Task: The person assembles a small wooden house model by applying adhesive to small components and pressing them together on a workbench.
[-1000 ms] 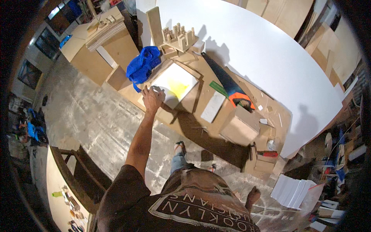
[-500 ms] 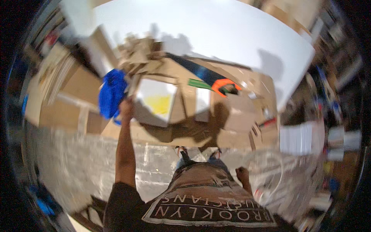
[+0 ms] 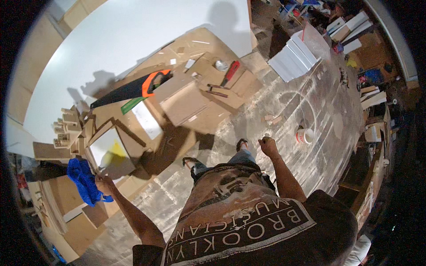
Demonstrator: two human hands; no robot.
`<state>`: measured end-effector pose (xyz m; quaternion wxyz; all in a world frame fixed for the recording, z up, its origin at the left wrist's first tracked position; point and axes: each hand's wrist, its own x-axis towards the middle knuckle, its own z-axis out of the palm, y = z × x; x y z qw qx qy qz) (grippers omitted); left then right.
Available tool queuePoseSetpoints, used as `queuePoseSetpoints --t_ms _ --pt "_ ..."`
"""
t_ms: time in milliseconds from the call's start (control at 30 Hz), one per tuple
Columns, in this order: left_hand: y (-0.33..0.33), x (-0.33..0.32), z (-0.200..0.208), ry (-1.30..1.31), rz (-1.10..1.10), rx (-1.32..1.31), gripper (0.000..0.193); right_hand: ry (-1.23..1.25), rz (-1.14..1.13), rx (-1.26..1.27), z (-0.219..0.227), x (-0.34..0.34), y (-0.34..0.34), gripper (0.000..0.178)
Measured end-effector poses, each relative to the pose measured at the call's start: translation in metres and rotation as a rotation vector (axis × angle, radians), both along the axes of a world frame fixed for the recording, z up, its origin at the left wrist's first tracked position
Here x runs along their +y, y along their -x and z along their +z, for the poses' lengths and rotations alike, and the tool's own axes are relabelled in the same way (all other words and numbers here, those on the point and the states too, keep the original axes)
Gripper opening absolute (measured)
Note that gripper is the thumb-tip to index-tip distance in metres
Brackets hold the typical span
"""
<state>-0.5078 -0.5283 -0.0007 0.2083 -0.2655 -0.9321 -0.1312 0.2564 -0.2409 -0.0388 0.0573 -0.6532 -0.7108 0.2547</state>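
At the left, my left hand [image 3: 105, 184] is closed at the edge of a crumpled blue cloth or bag [image 3: 82, 179], with part of it hanging out below the fingers. Just beyond lies a white panel with a yellow patch [image 3: 108, 150], partly in shadow. My right hand [image 3: 267, 145] hangs over the floor in a loose fist, and nothing shows in it. On the cardboard-covered work surface [image 3: 217, 117] lie a handsaw with an orange and black handle [image 3: 155, 83], a green strip [image 3: 132, 104] and a red-handled tool [image 3: 230, 73].
Small wooden blocks [image 3: 66, 128] stand beyond the blue cloth. A stack of white boards [image 3: 293, 58] is at the far right. A white bucket [image 3: 304, 135] and wood scraps [image 3: 273, 119] lie on the stained floor [image 3: 328, 106]. Shelving with offcuts [image 3: 370, 159] lines the right.
My view has swung to the right, bringing the floor, bucket and shelving into sight. My right hand has come up and forward from beside my body. My left hand stays at the blue cloth.
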Motion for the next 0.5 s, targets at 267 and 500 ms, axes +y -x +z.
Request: queuePoseSetpoints --t_ms 267,500 --pt "-0.285 0.158 0.046 -0.422 0.204 -0.222 0.043 -0.147 -0.033 0.138 -0.051 0.075 -0.166 0.017" --pt "-0.514 0.217 -0.040 -0.312 -0.300 -0.563 0.041 -0.062 -0.035 0.291 -0.067 0.150 -0.252 0.020"
